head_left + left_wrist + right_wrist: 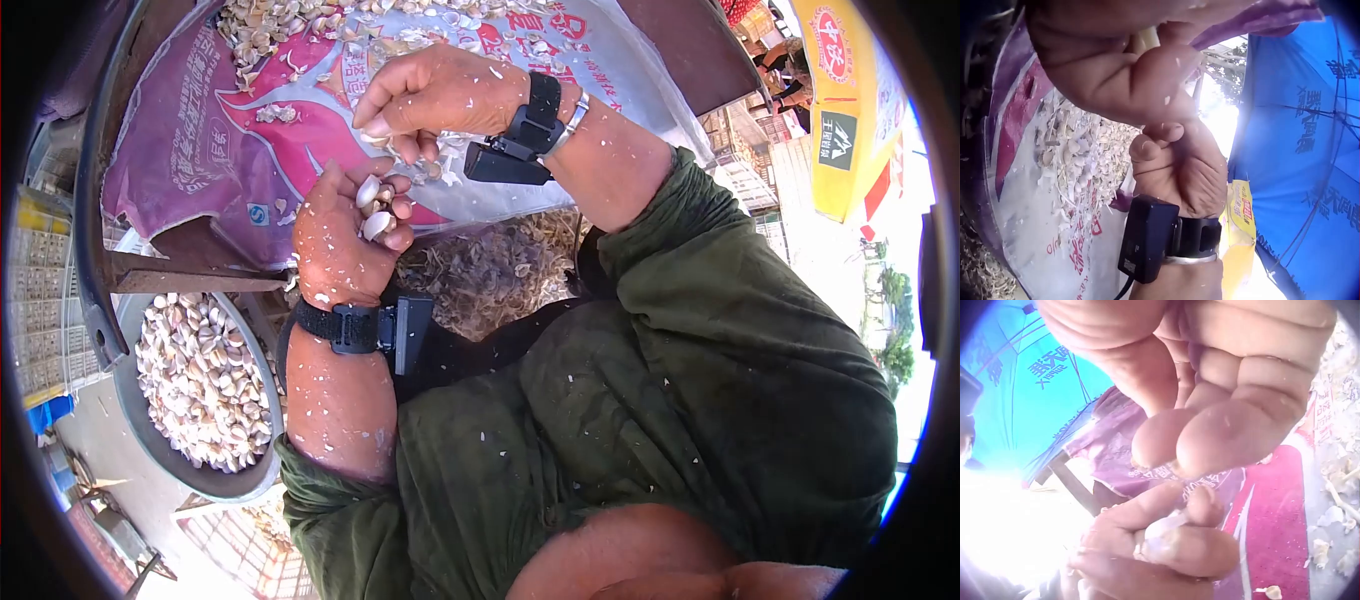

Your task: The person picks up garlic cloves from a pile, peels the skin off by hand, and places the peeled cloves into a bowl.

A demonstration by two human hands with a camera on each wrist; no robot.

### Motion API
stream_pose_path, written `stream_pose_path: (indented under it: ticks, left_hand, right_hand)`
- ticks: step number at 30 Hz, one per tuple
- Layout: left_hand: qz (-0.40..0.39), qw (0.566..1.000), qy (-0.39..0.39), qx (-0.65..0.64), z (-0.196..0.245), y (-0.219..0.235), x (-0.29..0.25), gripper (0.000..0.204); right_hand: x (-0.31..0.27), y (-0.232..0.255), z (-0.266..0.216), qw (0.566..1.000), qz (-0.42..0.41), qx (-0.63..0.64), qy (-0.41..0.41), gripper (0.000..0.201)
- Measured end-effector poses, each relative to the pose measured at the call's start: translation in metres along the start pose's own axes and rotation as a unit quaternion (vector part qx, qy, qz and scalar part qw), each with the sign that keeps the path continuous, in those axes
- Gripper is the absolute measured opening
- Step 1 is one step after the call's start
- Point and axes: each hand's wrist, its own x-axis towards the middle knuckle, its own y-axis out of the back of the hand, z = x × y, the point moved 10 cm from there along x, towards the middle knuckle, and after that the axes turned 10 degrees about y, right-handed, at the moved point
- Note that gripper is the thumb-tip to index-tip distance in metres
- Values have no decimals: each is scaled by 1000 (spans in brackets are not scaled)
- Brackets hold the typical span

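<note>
Over the printed sheet spread across the tabletop were two hands, two black wrist straps and one silver bracelet. The left hand held at least three garlic cloves, two pale and one browner, in its curled fingers. The right hand, just beyond it, had thumb and finger drawn close together; whether anything was pinched there could not be told. One grey basin stood beside the left forearm, its cloves too many to count.

The left wrist view showed a pale piece between the left fingers, and both wrist views showed a blue umbrella, which the head view lacked. Only the head view showed the basin and the full cluster in the left palm.

Loose husks lay along the sheet's far part, and more scraps lay below its near edge. Stacked crates stood beyond the basin. In the left wrist view the left fingers hid most of their own load; in the right wrist view glare washed out one side.
</note>
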Motion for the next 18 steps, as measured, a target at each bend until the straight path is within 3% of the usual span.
stream_pose_path:
  ticks: [1,2,4,6,8,9,11,15,18]
  left_hand:
    - [1,1000,-6,-9,0,-6,-4,41]
    - [3,1000,-10,-19,-1,-8,-6,42]
    - [-19,1000,-11,-13,-4,0,-1,36]
    - [-79,996,-8,-30,-5,-1,2,29]
    - [-102,992,-13,-69,-12,-11,-5,22]
    - [-119,989,1,-87,-20,-17,-7,22]
    - [-130,988,29,-82,-36,-27,-6,20]
    - [-80,995,40,-35,-40,-12,16,19]
    - [-63,997,31,-17,-32,-8,24,20]
  right_hand:
    - [-8,-10,-13,998,-49,-43,25,22]
    - [-14,-6,-12,998,-46,-43,21,22]
    - [-12,30,-14,991,43,-117,54,22]
    - [-14,55,10,983,84,-163,15,21]
    - [-17,67,31,926,56,-374,10,21]
    - [-14,71,47,925,54,-375,9,21]
    - [-5,53,68,821,-35,-565,68,17]
    - [6,52,103,813,-48,-579,27,17]
    - [7,49,95,812,-65,-579,-17,20]
